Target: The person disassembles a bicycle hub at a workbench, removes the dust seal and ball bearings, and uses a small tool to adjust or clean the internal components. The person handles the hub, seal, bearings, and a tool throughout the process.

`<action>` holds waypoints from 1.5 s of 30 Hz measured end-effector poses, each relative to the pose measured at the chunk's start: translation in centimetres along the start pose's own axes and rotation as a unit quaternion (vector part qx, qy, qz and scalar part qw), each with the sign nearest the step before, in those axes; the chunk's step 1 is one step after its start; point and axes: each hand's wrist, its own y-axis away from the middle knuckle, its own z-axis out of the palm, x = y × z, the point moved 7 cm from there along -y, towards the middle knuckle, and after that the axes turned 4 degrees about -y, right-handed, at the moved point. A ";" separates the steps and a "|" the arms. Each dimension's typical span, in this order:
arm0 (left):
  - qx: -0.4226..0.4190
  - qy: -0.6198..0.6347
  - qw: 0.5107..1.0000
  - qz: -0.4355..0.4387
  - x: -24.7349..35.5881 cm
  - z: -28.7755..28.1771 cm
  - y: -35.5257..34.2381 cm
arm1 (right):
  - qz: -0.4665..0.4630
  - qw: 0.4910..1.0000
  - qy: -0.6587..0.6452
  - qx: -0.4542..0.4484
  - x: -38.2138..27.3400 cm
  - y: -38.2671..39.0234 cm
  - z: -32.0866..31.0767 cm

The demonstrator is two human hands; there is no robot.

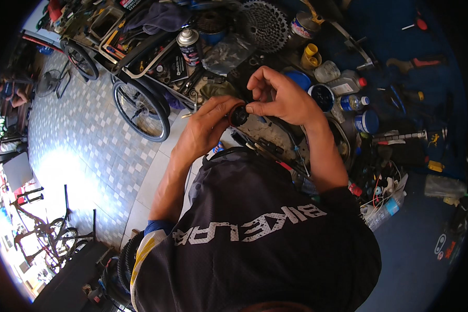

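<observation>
My left hand [205, 127] is closed around a small round bicycle part [238, 115], with a dark centre and a reddish-brown rim. The hand holds it by its left side, above the near edge of the cluttered workbench. Beside it on the right is my right hand [283, 99], its fingers loosely curled and apart from the thumb. The right thumb's tip is at the part's right edge; whether it presses on it is hard to tell. Nothing shows between the right fingers.
A spray can [188, 46], a large toothed cassette [265, 26] and a clear plastic bag [229, 54] crowd the bench. On the right stand an open blue-rimmed tub [321, 97] and a small bottle [353, 102]. A bicycle wheel [140, 110] stands on the tiled floor [93, 135] to the left.
</observation>
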 end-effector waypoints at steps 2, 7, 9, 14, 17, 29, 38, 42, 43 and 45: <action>-0.006 0.091 0.995 -0.031 -1.3 0.5 -0.3 | 0.029 0.999 -0.030 -0.031 0.8 -0.8 -0.2; 0.043 0.401 0.905 -0.135 -6.3 2.8 0.2 | -0.029 0.984 -0.170 0.045 4.0 -1.8 -2.4; 0.100 0.440 0.874 -0.180 -7.2 3.0 0.6 | 0.002 0.987 -0.093 0.129 6.8 -2.0 -4.0; 0.112 0.406 0.881 -0.215 -10.2 4.1 3.3 | 0.064 0.969 0.163 0.176 15.7 -1.3 -3.8; 0.100 0.382 0.892 -0.221 -10.1 4.2 3.5 | 0.066 0.953 0.241 0.169 18.7 -0.6 -2.5; 0.133 0.396 0.888 -0.194 -9.2 4.3 3.9 | 0.050 0.938 0.304 0.155 20.4 -0.2 -1.7; 0.130 0.366 0.901 -0.194 -9.1 4.1 4.1 | 0.013 0.970 -0.111 0.214 21.8 1.0 -3.5; 0.116 0.362 0.907 -0.182 -8.4 4.3 3.9 | -0.045 0.930 -0.320 0.177 18.0 1.4 -2.7; 0.114 0.369 0.905 -0.181 -8.2 4.4 3.8 | -0.059 0.919 -0.351 0.172 16.7 1.5 -2.5; 0.109 0.382 0.900 -0.178 -7.9 4.5 3.8 | -0.067 0.907 -0.382 0.164 14.5 1.6 -2.3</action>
